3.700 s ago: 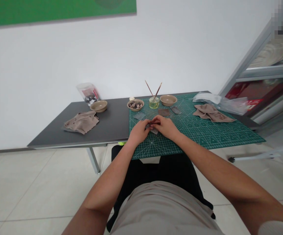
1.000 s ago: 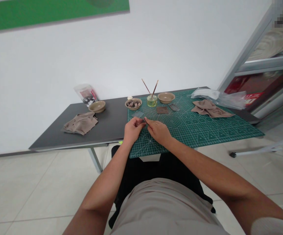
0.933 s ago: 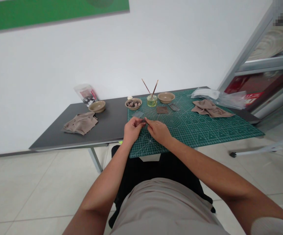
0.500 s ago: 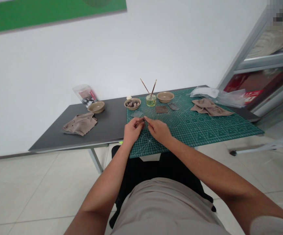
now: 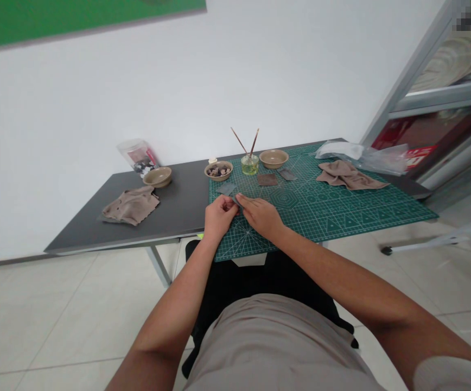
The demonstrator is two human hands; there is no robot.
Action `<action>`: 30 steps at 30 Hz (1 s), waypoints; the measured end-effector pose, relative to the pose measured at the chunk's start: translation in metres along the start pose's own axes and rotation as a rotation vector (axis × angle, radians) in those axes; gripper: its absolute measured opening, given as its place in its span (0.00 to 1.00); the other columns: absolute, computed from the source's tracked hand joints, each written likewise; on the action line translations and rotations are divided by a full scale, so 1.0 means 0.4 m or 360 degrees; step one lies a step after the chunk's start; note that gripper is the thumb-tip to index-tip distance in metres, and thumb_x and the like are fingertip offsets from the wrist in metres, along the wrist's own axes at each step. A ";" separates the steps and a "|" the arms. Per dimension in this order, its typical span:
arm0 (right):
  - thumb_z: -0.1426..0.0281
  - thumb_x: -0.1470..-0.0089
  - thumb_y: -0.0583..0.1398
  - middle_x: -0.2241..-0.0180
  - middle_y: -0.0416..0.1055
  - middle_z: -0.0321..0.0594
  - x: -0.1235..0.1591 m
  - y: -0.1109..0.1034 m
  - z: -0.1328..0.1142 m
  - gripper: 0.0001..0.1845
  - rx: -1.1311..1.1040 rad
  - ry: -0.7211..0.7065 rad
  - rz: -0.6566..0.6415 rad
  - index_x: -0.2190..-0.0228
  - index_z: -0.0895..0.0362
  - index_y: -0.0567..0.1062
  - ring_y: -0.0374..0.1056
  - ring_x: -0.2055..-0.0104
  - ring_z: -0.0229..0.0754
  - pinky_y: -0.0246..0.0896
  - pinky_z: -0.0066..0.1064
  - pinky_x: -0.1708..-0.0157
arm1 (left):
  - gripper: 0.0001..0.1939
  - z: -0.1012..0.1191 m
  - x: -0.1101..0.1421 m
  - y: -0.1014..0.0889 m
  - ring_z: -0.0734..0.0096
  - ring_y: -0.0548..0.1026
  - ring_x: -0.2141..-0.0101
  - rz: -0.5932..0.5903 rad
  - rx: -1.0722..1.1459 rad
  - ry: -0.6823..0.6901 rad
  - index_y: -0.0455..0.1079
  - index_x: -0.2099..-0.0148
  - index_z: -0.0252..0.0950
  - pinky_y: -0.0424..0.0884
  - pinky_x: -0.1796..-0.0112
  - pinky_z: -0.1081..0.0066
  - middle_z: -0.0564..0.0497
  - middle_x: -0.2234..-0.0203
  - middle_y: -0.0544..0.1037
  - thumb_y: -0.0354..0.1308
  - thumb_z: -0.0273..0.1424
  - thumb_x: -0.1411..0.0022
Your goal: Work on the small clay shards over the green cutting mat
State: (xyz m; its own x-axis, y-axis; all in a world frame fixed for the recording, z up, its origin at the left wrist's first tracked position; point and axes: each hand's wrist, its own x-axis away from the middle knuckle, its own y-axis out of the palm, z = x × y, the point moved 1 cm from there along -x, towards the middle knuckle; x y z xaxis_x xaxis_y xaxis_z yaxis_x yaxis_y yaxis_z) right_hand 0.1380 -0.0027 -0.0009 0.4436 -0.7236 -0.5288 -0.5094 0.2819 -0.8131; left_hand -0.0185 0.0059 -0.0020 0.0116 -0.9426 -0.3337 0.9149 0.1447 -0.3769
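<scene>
My left hand point(image 5: 218, 217) is closed in a pinch above the near left part of the green cutting mat point(image 5: 317, 212). What its fingertips hold is small and hidden. My right hand point(image 5: 262, 216) meets it from the right, its fingers pressed together on a small grey piece that looks like sandpaper point(image 5: 237, 201). Just beyond the fingertips lies a grey sheet point(image 5: 226, 188), also like sandpaper. Farther back are a brown sheet point(image 5: 267, 180) and another dark grey sheet point(image 5: 287, 174).
Along the back stand a bowl of small brown pieces point(image 5: 218, 177), a glass jar of yellowish liquid point(image 5: 250, 167) with two brushes, and another bowl point(image 5: 273, 163). A brown cloth point(image 5: 347, 175) and plastic bag point(image 5: 382, 158) lie right; a cloth point(image 5: 132, 206), bowl point(image 5: 157, 182) and tub point(image 5: 137, 155) are left.
My right fingers have shifted slightly left and flattened over the pinch point, where a grey edge now shows. My left hand stays nearly in place. The whole view has moved slightly.
</scene>
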 end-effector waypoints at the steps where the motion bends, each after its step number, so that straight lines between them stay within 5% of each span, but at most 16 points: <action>1: 0.77 0.39 0.50 0.42 0.68 0.47 0.000 0.000 -0.001 0.25 0.0001 -0.0015 -0.0009 0.42 0.59 0.68 0.69 0.43 0.45 0.65 0.39 0.45 | 0.06 0.000 0.000 0.000 0.74 0.73 0.76 0.0001 -0.0007 0.0001 0.68 0.69 0.38 0.69 0.69 0.73 0.57 0.80 0.74 0.59 0.34 0.44; 16: 0.75 0.39 0.51 0.50 0.75 0.49 0.002 0.001 0.002 0.24 -0.0012 0.0147 -0.0059 0.42 0.60 0.68 0.73 0.51 0.45 0.68 0.37 0.49 | 0.12 0.000 0.005 -0.002 0.73 0.75 0.76 0.0037 0.0275 0.0028 0.69 0.62 0.38 0.73 0.72 0.72 0.57 0.76 0.74 0.61 0.39 0.44; 20: 0.74 0.40 0.51 0.50 0.76 0.44 0.004 0.006 0.019 0.22 -0.0193 0.0260 0.0193 0.46 0.56 0.72 0.74 0.51 0.44 0.68 0.37 0.49 | 0.12 -0.011 -0.002 0.000 0.71 0.77 0.70 0.0151 0.0306 0.0117 0.70 0.62 0.38 0.75 0.67 0.70 0.54 0.71 0.76 0.61 0.39 0.44; 24: 0.73 0.41 0.52 0.52 0.77 0.42 0.006 0.000 0.032 0.19 -0.0389 0.0369 0.0446 0.50 0.56 0.75 0.74 0.51 0.43 0.68 0.36 0.49 | 0.11 -0.013 -0.010 0.003 0.70 0.78 0.68 0.0058 0.0194 0.0081 0.72 0.59 0.38 0.75 0.63 0.70 0.52 0.69 0.79 0.60 0.37 0.42; 30: 0.74 0.41 0.52 0.50 0.75 0.39 0.002 -0.008 0.030 0.21 -0.0447 0.0246 0.0407 0.50 0.52 0.75 0.71 0.47 0.41 0.65 0.38 0.45 | 0.13 0.001 -0.021 -0.002 0.75 0.74 0.75 0.0050 0.0102 0.0099 0.74 0.53 0.38 0.72 0.69 0.72 0.52 0.67 0.78 0.57 0.33 0.40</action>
State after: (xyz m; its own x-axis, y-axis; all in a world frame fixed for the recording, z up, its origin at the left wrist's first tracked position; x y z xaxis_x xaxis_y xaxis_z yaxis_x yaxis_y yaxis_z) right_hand 0.1489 0.0033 -0.0016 0.1715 -0.7446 -0.6451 -0.7800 0.2974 -0.5506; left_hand -0.0191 0.0134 0.0015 0.0173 -0.9172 -0.3980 0.9385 0.1521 -0.3100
